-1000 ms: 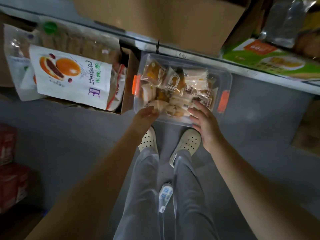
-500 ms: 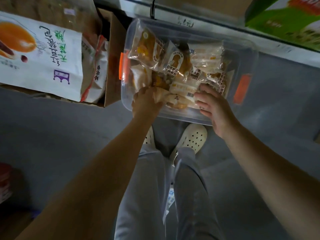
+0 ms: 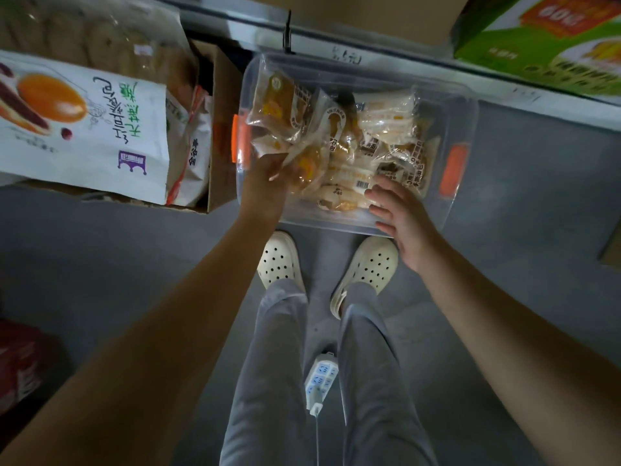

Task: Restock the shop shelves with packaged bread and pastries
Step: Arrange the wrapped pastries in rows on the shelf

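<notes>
One clear bin (image 3: 465, 109), two orange latches (image 3: 452, 173), two white clogs (image 3: 279, 260), one power strip (image 3: 321, 378).

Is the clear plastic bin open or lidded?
Open: no lid shows; the left hand reaches inside the bin, gripping a pastry packet.

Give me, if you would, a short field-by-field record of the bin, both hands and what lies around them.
Container: clear plastic bin with orange latches, on the floor in front of the shelf
Contents: many wrapped pastries, heaped
Left hand: grips a wrapped pastry at the bin's near-left corner
Right hand: open, fingers straight over the bin's near rim; contact unclear
Left of bin: cardboard box holding a white bag with a fruit picture
Upper right: green carton
Floor: power strip between the person's legs
</notes>
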`<state>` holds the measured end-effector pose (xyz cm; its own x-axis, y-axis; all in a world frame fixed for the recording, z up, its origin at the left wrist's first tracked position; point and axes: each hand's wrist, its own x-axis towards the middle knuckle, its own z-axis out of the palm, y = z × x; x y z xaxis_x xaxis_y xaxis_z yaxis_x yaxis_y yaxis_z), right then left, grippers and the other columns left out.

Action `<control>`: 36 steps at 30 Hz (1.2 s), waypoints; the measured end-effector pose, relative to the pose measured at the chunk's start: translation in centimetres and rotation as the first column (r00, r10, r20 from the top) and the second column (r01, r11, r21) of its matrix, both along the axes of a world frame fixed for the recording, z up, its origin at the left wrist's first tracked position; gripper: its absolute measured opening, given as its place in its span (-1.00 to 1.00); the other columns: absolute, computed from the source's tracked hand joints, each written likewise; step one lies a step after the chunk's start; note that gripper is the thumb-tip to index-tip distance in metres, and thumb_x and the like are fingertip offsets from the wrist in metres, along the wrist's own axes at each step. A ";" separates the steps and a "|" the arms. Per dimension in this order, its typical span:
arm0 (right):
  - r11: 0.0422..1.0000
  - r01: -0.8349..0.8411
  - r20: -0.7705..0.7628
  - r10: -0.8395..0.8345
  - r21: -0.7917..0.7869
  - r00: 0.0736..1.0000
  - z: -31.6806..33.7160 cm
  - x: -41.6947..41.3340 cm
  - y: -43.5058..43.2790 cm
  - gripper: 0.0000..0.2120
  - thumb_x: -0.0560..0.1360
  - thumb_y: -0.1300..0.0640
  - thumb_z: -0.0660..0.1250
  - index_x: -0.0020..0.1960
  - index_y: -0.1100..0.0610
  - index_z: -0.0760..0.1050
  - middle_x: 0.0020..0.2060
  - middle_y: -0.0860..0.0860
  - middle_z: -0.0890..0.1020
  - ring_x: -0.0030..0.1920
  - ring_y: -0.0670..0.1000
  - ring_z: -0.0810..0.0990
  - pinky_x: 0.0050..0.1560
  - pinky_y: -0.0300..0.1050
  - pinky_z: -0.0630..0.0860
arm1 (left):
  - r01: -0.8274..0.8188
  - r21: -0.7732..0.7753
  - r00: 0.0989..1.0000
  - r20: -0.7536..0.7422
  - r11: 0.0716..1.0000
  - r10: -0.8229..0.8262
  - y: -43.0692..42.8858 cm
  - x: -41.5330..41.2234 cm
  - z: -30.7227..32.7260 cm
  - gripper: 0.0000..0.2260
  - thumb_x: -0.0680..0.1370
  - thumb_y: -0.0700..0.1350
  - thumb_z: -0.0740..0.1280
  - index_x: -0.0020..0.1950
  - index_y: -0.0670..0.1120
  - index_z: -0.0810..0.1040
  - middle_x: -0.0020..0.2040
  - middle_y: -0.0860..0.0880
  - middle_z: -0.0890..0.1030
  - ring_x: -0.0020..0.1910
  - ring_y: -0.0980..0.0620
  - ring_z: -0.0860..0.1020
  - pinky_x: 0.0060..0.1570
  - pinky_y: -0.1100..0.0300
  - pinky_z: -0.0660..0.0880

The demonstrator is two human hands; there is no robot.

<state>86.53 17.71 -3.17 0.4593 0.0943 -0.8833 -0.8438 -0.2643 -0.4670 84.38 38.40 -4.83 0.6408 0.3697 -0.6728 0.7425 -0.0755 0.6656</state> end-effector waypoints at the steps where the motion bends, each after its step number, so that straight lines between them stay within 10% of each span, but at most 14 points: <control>1: 1.000 -0.006 0.000 0.006 0.004 1.000 0.1 0.2 0.2 -0.47 0.51 -0.09 0.35 0.45 -0.09 0.35 0.35 -0.05 0.51 0.29 0.04 0.50 0.25 0.01 0.43 | -0.074 -0.096 0.997 -0.007 0.993 0.074 0.1 0.3 0.6 -0.91 0.61 -0.14 0.32 -0.05 -0.10 0.59 -0.29 0.12 0.61 -0.28 0.20 0.56 -0.20 0.38 0.45; 9: 0.995 0.051 0.003 -0.051 0.088 0.999 1.2 1.5 1.9 -0.45 0.49 -0.16 0.35 0.43 -0.03 0.38 0.21 -0.07 0.61 0.18 -0.04 0.57 0.14 -0.02 0.45 | -0.158 -0.486 0.979 -0.191 0.859 0.071 -0.4 0.5 2.0 -0.76 0.65 0.04 0.25 0.08 -0.11 0.57 0.04 -0.12 0.70 0.01 -0.11 0.68 0.12 0.00 0.60; 21: 0.938 0.341 -0.006 -0.341 0.066 0.940 0.6 3.1 1.9 -0.69 0.44 0.11 0.47 0.14 0.13 0.54 0.12 0.05 0.67 0.10 0.00 0.67 -0.05 -0.19 0.54 | -0.262 -0.350 0.955 -0.227 0.899 0.190 0.4 1.5 0.9 -0.53 0.61 0.10 0.29 0.46 -0.05 0.32 0.17 0.00 0.58 0.13 -0.01 0.58 0.14 0.05 0.52; 24: 0.897 0.440 -0.005 -0.440 0.036 0.898 0.1 3.6 1.9 -0.73 0.43 0.21 0.49 0.09 0.15 0.51 0.14 0.09 0.66 0.08 0.01 0.68 -0.05 -0.17 0.60 | -0.360 -0.288 0.927 -0.218 0.887 0.306 1.9 3.0 -0.1 -0.83 0.61 0.03 0.32 0.16 0.07 0.42 0.05 0.11 0.50 0.11 0.01 0.52 0.09 0.11 0.51; 27: 0.885 0.464 -0.015 -0.464 0.017 0.886 -0.6 4.0 2.0 -0.67 0.41 0.20 0.52 0.11 0.18 0.48 0.18 0.14 0.65 0.13 0.06 0.67 -0.09 -0.17 0.62 | -0.358 -0.264 0.925 -0.231 0.896 0.302 3.0 4.3 -1.3 -0.64 0.58 0.11 0.34 0.32 0.02 0.44 0.35 0.00 0.46 0.35 -0.04 0.44 0.24 0.04 0.46; 33: 0.925 0.379 0.018 -0.379 -0.016 0.925 -1.0 4.2 2.3 -0.90 0.47 0.10 0.47 -0.16 0.02 0.55 -0.15 -0.11 0.72 0.08 -0.04 0.65 0.21 -0.01 0.49 | -0.458 -0.204 0.882 -0.228 0.865 0.413 2.8 6.4 -3.2 -0.57 0.50 0.01 0.47 0.31 -0.03 0.46 0.13 -0.02 0.63 0.02 0.03 0.62 0.01 0.13 0.57; 36: 0.928 0.372 0.009 -0.372 -0.001 0.928 -1.1 4.3 2.4 -0.88 0.46 0.10 0.47 -0.20 0.03 0.55 -0.26 -0.12 0.71 -0.12 -0.12 0.65 0.04 -0.13 0.50 | -0.487 -0.134 0.855 -0.275 0.863 0.440 2.8 7.3 -3.7 -0.63 0.51 0.00 0.46 0.25 -0.08 0.49 -0.05 -0.05 0.62 -0.20 0.05 0.55 -0.09 0.19 0.56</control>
<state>90.85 20.09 -4.30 0.4683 -0.0872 -0.8793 -0.8779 0.0666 -0.4742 91.68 41.22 -8.56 0.2475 0.4335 -0.8665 0.7906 0.4266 0.4392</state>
